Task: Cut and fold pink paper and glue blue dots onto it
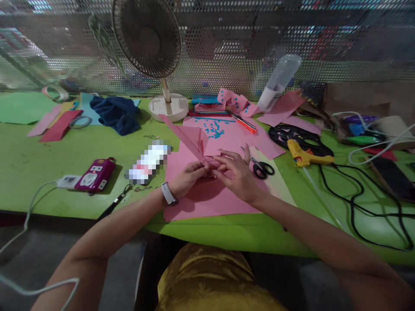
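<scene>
A folded pink paper piece [189, 140] with a long pointed tip rises up and to the left from between my hands. My left hand [185, 178], with a white watch on the wrist, pinches its lower end. My right hand [236, 172] presses and pinches the same folded end from the right, fingers curled on it. Both hands rest over a large pink paper sheet [207, 198] lying on the green table [65, 155].
Black-handled scissors [261, 166] lie just right of my right hand. A yellow glue gun [304, 156] with black cable sits further right. A fan [152, 47], blue cloth [115, 113], power strip [94, 175] and more pink sheets with blue scraps [215, 128] lie behind.
</scene>
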Demonstrator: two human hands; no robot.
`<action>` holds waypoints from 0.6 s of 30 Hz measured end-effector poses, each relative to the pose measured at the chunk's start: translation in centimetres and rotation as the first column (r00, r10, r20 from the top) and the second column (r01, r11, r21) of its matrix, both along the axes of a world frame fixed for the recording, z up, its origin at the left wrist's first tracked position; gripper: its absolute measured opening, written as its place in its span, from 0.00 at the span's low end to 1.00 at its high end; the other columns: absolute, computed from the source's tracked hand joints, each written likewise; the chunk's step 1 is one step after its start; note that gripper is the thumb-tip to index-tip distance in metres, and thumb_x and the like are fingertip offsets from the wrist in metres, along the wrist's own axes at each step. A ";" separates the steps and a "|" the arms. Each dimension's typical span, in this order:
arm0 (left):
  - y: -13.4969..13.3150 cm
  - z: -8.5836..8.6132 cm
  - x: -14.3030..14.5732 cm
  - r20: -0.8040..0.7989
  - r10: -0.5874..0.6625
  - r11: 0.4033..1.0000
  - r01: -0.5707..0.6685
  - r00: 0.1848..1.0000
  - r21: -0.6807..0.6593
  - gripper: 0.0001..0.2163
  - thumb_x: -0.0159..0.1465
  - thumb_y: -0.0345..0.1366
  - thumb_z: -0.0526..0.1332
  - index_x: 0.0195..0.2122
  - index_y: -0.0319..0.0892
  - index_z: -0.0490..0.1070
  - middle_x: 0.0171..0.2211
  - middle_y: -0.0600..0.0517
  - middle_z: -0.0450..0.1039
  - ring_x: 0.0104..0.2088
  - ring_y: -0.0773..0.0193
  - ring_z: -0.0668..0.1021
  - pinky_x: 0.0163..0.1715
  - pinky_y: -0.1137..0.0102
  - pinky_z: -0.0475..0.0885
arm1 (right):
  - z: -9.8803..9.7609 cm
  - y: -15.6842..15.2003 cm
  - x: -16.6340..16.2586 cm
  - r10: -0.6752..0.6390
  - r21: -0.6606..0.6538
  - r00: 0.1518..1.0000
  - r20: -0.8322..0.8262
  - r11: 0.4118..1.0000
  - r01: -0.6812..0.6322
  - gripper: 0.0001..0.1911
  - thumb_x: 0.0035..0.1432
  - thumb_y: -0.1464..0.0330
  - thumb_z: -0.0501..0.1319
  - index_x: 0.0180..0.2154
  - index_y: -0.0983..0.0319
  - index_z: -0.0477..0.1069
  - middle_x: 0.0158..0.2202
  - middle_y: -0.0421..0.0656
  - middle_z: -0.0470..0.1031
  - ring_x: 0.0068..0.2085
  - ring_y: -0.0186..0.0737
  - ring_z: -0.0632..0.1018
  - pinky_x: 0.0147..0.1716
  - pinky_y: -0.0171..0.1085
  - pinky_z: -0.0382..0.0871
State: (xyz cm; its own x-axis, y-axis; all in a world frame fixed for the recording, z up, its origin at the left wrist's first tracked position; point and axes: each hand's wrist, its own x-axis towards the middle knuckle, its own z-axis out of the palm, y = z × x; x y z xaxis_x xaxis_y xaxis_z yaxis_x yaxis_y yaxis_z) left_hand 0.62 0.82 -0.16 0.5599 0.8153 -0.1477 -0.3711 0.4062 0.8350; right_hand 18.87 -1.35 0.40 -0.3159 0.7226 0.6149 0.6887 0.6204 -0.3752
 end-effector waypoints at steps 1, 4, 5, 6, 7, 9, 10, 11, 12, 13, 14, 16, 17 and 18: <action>0.0 0.0 0.0 0.001 -0.003 1.000 0.003 1.000 0.001 0.15 0.55 0.39 0.71 0.41 0.37 0.77 0.41 0.45 0.79 0.41 0.63 0.79 0.51 0.63 0.71 | 0.0 0.0 0.0 -0.005 -0.006 1.000 0.002 1.000 0.005 0.16 0.63 0.64 0.60 0.52 0.59 0.70 0.39 0.45 0.80 0.57 0.47 0.73 0.66 0.62 0.30; 0.0 -0.1 -0.1 0.005 -0.012 1.000 0.012 1.000 0.006 0.14 0.56 0.38 0.70 0.42 0.37 0.77 0.42 0.45 0.78 0.41 0.62 0.79 0.52 0.63 0.70 | 0.1 0.0 0.0 -0.020 -0.031 1.000 0.010 0.999 0.020 0.17 0.63 0.63 0.60 0.53 0.58 0.70 0.44 0.47 0.79 0.57 0.47 0.73 0.66 0.62 0.31; 0.0 -0.1 -0.1 0.003 -0.011 1.000 0.011 1.000 0.007 0.14 0.57 0.38 0.70 0.42 0.37 0.77 0.41 0.45 0.78 0.41 0.62 0.79 0.52 0.62 0.70 | 0.1 0.0 0.0 -0.020 -0.039 1.000 0.013 0.999 0.020 0.17 0.63 0.63 0.60 0.53 0.57 0.70 0.44 0.47 0.79 0.57 0.47 0.73 0.66 0.63 0.31; 0.0 -0.1 -0.1 -0.001 -0.010 1.000 0.010 1.000 0.005 0.14 0.57 0.38 0.69 0.42 0.37 0.77 0.41 0.45 0.78 0.41 0.62 0.79 0.52 0.62 0.70 | 0.1 -0.1 0.0 -0.017 -0.047 1.000 0.016 0.999 0.018 0.17 0.63 0.63 0.60 0.53 0.57 0.70 0.43 0.46 0.79 0.57 0.47 0.73 0.66 0.63 0.31; 0.0 -0.1 -0.1 -0.002 -0.006 1.000 0.006 1.000 0.005 0.13 0.57 0.38 0.69 0.41 0.38 0.77 0.41 0.45 0.79 0.40 0.63 0.79 0.52 0.62 0.70 | 0.2 -0.1 0.0 -0.013 -0.050 1.000 0.015 0.999 0.013 0.17 0.63 0.64 0.60 0.53 0.57 0.70 0.42 0.46 0.79 0.57 0.47 0.73 0.65 0.63 0.32; 0.0 -0.2 -0.1 -0.003 -0.003 1.000 0.003 1.000 0.004 0.12 0.57 0.38 0.69 0.40 0.38 0.77 0.40 0.46 0.79 0.39 0.63 0.79 0.51 0.62 0.70 | 0.2 -0.1 0.0 -0.009 -0.050 1.000 0.004 0.999 0.009 0.18 0.63 0.64 0.60 0.54 0.57 0.69 0.40 0.45 0.80 0.57 0.47 0.73 0.65 0.63 0.32; 0.0 -0.2 -0.1 -0.002 -0.005 1.000 0.005 1.000 0.006 0.12 0.57 0.38 0.70 0.40 0.38 0.77 0.40 0.46 0.79 0.39 0.63 0.79 0.51 0.62 0.70 | 0.2 -0.1 0.0 -0.010 -0.050 1.000 -0.001 0.999 0.010 0.17 0.63 0.64 0.60 0.54 0.57 0.70 0.39 0.44 0.80 0.56 0.47 0.73 0.65 0.63 0.32; 0.0 -0.2 -0.1 0.000 -0.006 1.000 0.006 1.000 0.008 0.12 0.57 0.38 0.70 0.40 0.38 0.77 0.40 0.46 0.79 0.39 0.63 0.79 0.51 0.62 0.70 | 0.2 -0.1 0.0 -0.011 -0.053 1.000 -0.003 0.999 0.011 0.17 0.63 0.64 0.60 0.53 0.57 0.70 0.39 0.44 0.80 0.56 0.47 0.73 0.65 0.63 0.31; 0.0 -0.3 -0.1 -0.001 -0.009 1.000 0.009 1.000 0.009 0.13 0.57 0.39 0.70 0.40 0.38 0.78 0.40 0.46 0.79 0.40 0.62 0.79 0.51 0.62 0.70 | 0.2 -0.1 0.0 -0.010 -0.059 1.000 -0.001 0.998 0.010 0.17 0.63 0.64 0.60 0.53 0.57 0.70 0.40 0.44 0.80 0.56 0.47 0.73 0.65 0.63 0.31; 0.1 -0.3 -0.1 -0.002 -0.010 1.000 0.010 1.000 0.011 0.13 0.57 0.39 0.70 0.40 0.38 0.78 0.40 0.45 0.79 0.40 0.62 0.79 0.51 0.62 0.70 | 0.3 -0.1 0.0 -0.007 -0.066 1.000 0.002 0.998 0.007 0.17 0.63 0.64 0.59 0.53 0.57 0.70 0.40 0.45 0.80 0.57 0.47 0.73 0.65 0.63 0.30; 0.1 -0.3 -0.1 -0.004 -0.014 1.000 0.014 1.000 0.012 0.13 0.57 0.39 0.69 0.40 0.38 0.78 0.41 0.45 0.79 0.40 0.62 0.79 0.51 0.62 0.70 | 0.3 -0.2 0.0 -0.002 -0.070 1.000 0.004 0.998 0.002 0.17 0.63 0.64 0.59 0.53 0.57 0.69 0.40 0.45 0.80 0.57 0.47 0.73 0.65 0.63 0.30; 0.1 -0.3 -0.1 -0.010 -0.024 1.000 0.024 1.000 0.010 0.14 0.57 0.39 0.69 0.41 0.37 0.78 0.41 0.44 0.79 0.40 0.62 0.80 0.52 0.62 0.70 | 0.3 -0.2 0.0 0.008 -0.065 1.000 0.000 0.998 -0.008 0.17 0.63 0.64 0.60 0.54 0.57 0.69 0.39 0.44 0.80 0.57 0.47 0.73 0.65 0.63 0.29; 0.2 -0.2 -0.1 -0.014 -0.030 1.000 0.030 0.999 0.009 0.14 0.57 0.39 0.69 0.42 0.37 0.77 0.41 0.44 0.79 0.41 0.62 0.80 0.52 0.62 0.70 | 0.3 -0.2 0.0 0.011 -0.059 1.000 -0.002 0.998 -0.011 0.18 0.63 0.64 0.60 0.54 0.58 0.69 0.39 0.44 0.80 0.56 0.47 0.73 0.65 0.63 0.29; 0.2 -0.2 -0.1 -0.017 -0.035 0.999 0.035 0.999 0.009 0.15 0.57 0.39 0.69 0.43 0.36 0.77 0.41 0.43 0.79 0.41 0.62 0.80 0.52 0.62 0.70 | 0.3 -0.1 0.0 0.013 -0.056 1.000 -0.003 0.998 -0.013 0.18 0.63 0.64 0.60 0.54 0.58 0.69 0.39 0.45 0.80 0.57 0.47 0.73 0.65 0.63 0.29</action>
